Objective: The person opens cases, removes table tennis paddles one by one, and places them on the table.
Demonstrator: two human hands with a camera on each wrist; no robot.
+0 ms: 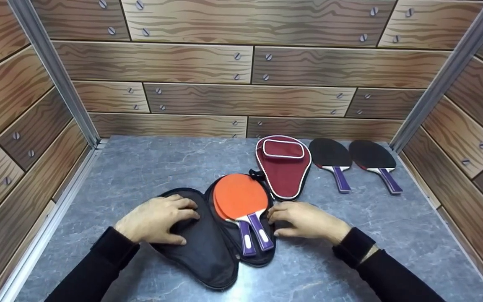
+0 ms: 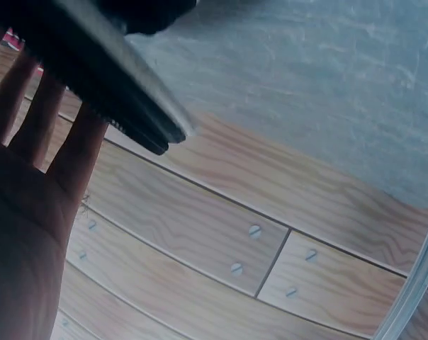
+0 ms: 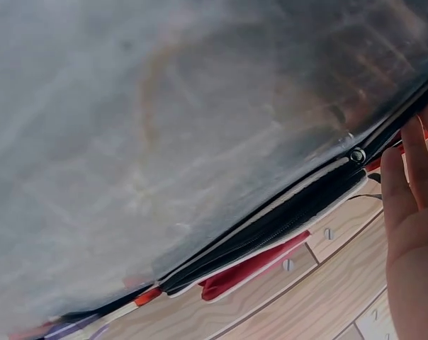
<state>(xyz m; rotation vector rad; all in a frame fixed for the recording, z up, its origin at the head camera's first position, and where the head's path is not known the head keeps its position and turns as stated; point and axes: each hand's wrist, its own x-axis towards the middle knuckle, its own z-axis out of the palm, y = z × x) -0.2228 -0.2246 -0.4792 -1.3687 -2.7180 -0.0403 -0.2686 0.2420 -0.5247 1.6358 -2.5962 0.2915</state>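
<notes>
A black paddle case lies unfolded at the middle of the table, its loose cover (image 1: 206,251) turned to the left. On its right half, two table tennis paddles (image 1: 241,196) overlap, orange faces up and purple handles toward me. My left hand (image 1: 159,220) rests over the cover, thumb spread from the fingers; the left wrist view shows its fingers extended along the cover's dark edge (image 2: 93,78). At the right rim of the case, beside the paddles, my right hand (image 1: 304,220) touches the edge with its fingertips. Its fingers (image 3: 412,163) look nearly straight in the right wrist view.
Behind the black case stands out a red paddle case (image 1: 284,176) with white piping, lying flat against its corner. Two black-faced paddles (image 1: 330,153) (image 1: 372,155) with purple handles lie at the back right. Wood-patterned walls (image 1: 241,63) enclose the grey table (image 1: 141,163).
</notes>
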